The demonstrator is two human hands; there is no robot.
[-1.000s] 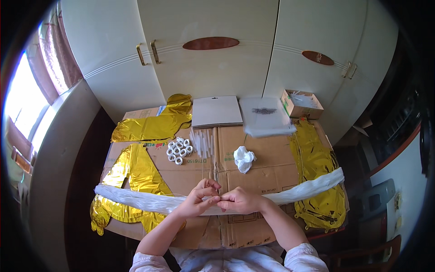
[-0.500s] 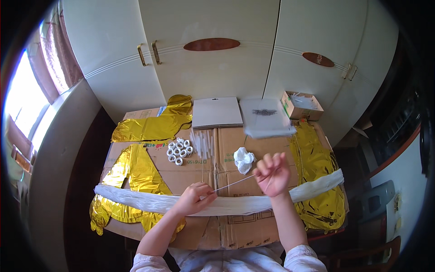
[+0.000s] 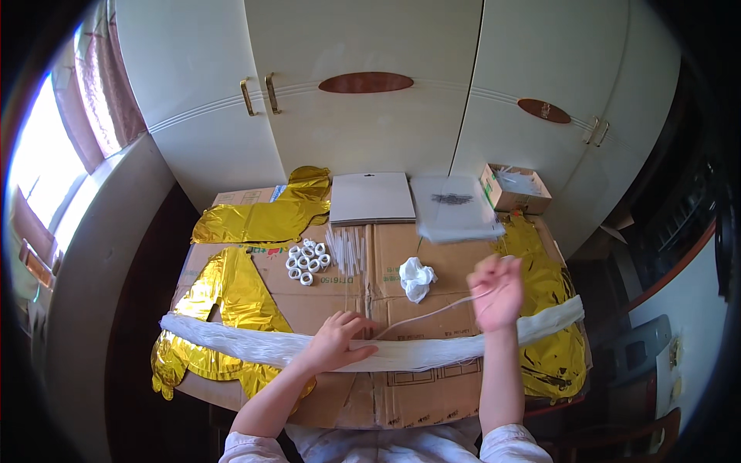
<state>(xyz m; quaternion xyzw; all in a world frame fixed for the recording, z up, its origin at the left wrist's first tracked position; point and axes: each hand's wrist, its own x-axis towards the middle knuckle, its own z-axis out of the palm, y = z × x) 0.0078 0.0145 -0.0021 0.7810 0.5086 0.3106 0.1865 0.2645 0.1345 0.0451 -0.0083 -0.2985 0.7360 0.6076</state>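
Across the cardboard-covered bench, as the head view showed it, a long white bundle of strings lay sideways in front of you, its left end over one gold foil sheet and its right end over another gold foil sheet. Your left hand rested on the middle of this bundle, its thumb and fingers apart and not closed on anything. Your right hand was raised to the right, slightly blurred, its fingers curled around a single white string. That string ran slackly from your right hand down to the bundle, just beside your left fingertips.

Beyond your hands, a crumpled white cloth sat right of the bench's middle. To its left you had a row of clear sticks, and just beside them a cluster of white rings. Farther back lay a folded gold foil piece, a stack of pale grey cards and some clear plastic bags, with a small open box of white pieces at the right corner. Behind the bench stood a pale cupboard with brass handles.
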